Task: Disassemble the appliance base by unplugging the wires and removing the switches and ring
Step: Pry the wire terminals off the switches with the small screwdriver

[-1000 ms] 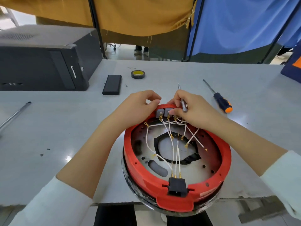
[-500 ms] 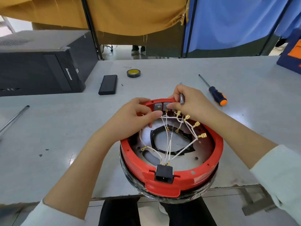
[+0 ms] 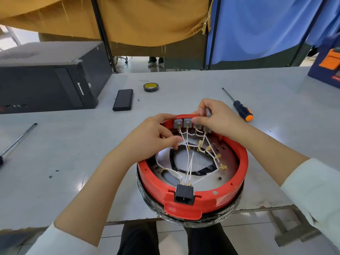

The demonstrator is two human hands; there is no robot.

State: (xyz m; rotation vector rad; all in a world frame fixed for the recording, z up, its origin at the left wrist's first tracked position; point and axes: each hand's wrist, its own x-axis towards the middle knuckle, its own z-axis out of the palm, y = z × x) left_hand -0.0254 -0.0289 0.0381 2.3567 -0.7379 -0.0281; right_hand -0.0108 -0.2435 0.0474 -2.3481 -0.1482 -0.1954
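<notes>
Since half a second earlier, the left hand (image 3: pixel 149 138) had drawn its fingertips down off the far rim and into the base, where it now pinched the white wires (image 3: pixel 185 144) just below the switches. The right hand (image 3: pixel 215 120) had stayed at the far rim, fingers curled round a slim grey metal tool (image 3: pixel 208 112) and thumb pressing against the row of small grey switches (image 3: pixel 189 123).

The round red plastic appliance base (image 3: pixel 191 199) lay open side up at the near edge of the grey table (image 3: pixel 55 162), overhanging it slightly. Its black power socket (image 3: pixel 184 195) faced the person and the switch row pointed away, so its socket-to-switch axis ran near to far. Several loose wires ended in brass terminals (image 3: pixel 218 156) on the right side.

Farther back lay an orange-and-black screwdriver (image 3: pixel 241 109), a black rectangular block (image 3: pixel 123 99), a roll of black tape (image 3: pixel 150 87) and a black computer case (image 3: pixel 46 85).
</notes>
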